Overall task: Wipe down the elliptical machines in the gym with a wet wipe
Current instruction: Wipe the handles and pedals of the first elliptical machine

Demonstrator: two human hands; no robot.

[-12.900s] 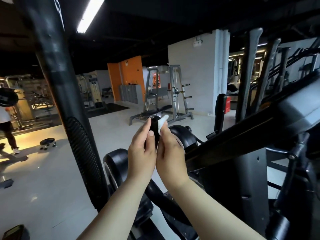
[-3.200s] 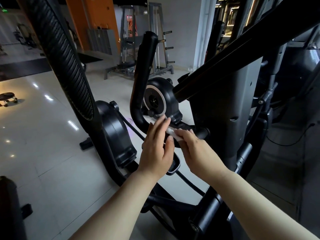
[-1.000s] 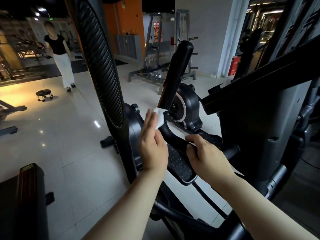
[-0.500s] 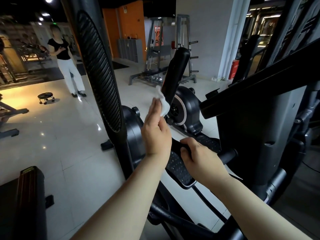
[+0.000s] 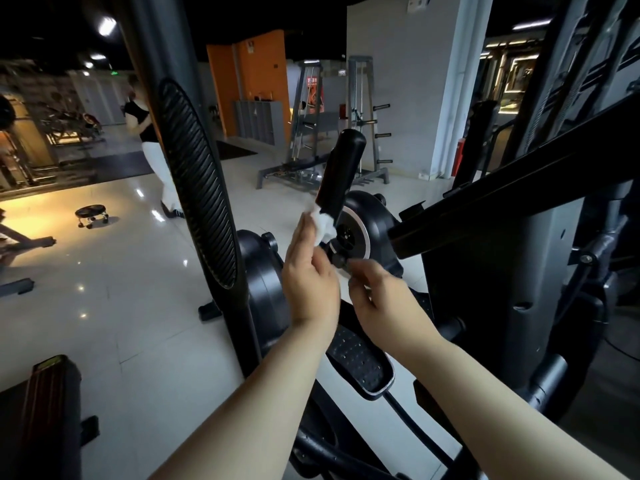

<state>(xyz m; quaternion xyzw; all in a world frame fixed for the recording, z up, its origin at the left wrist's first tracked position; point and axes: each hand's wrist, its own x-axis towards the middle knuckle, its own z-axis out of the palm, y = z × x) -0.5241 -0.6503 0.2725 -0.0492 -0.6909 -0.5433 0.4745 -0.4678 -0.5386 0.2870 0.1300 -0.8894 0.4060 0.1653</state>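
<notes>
Flat-fingered, the left hand [image 5: 310,271] presses the limp-looking wet wipe [image 5: 320,226] to the rigid handlebar [image 5: 341,174]; the curled right hand [image 5: 379,297] may hold nothing, I cannot tell.

left hand [image 5: 308,278] is showing bare | right hand [image 5: 384,299] is showing bare | forearms [image 5: 242,410] behind both hands are running uncovered

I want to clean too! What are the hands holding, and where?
The left hand presses the white wipe against the black handle's lower end with straight fingers. The right hand seems to hold nothing.
</notes>
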